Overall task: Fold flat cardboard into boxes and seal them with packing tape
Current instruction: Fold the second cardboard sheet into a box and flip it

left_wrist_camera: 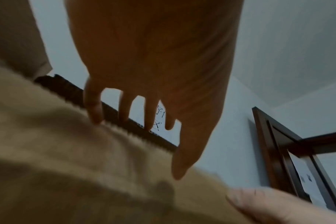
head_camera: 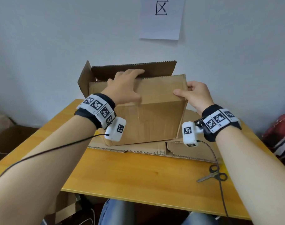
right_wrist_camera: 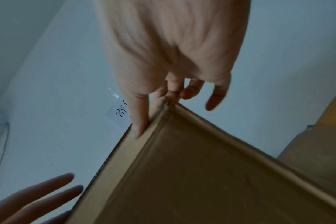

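Note:
A brown cardboard box (head_camera: 146,120) stands on the table with its top flaps partly folded. My left hand (head_camera: 130,88) lies flat on the near top flap (head_camera: 159,88), fingers straight and reaching its far edge. In the left wrist view those fingertips (left_wrist_camera: 95,116) touch the flap's serrated edge. My right hand (head_camera: 193,92) pinches the box's top right corner, thumb on the flap and fingers behind the side. The right wrist view shows this grip on the corner (right_wrist_camera: 163,109). The far flap (head_camera: 133,69) and the left side flap (head_camera: 84,78) stand up.
Flat cardboard sheets (head_camera: 179,148) lie under the box. Black-handled scissors (head_camera: 213,175) rest near the right front of the wooden table (head_camera: 130,172). A paper sheet (head_camera: 162,18) hangs on the wall behind. A red bag (head_camera: 281,127) sits off the table's right edge.

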`<act>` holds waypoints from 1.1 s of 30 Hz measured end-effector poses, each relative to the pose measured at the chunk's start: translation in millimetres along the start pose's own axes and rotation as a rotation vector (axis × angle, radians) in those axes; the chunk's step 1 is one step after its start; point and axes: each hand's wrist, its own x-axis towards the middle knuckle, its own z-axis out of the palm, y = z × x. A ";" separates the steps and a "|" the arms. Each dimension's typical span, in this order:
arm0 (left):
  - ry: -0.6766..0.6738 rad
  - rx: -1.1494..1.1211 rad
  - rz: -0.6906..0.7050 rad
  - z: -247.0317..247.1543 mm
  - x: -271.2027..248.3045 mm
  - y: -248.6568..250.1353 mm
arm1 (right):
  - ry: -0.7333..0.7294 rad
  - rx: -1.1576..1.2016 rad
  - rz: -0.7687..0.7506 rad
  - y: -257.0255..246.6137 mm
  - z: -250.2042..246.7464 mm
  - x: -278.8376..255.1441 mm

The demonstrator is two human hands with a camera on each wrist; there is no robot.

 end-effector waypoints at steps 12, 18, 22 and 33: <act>0.318 -0.024 0.083 3.8 7.8 1.7 | -0.590 -0.576 -0.112 -31.7 14.7 -36.2; 0.428 -0.127 0.237 4.2 9.9 -8.5 | -0.846 -0.708 -0.332 -55.1 29.3 -40.7; 0.426 -0.106 0.338 -2.0 10.4 3.0 | -0.886 -0.910 -0.297 -63.7 32.6 -30.2; 0.107 -0.416 -0.078 20.2 7.9 24.5 | -0.096 -0.399 -0.459 -48.1 19.3 -33.6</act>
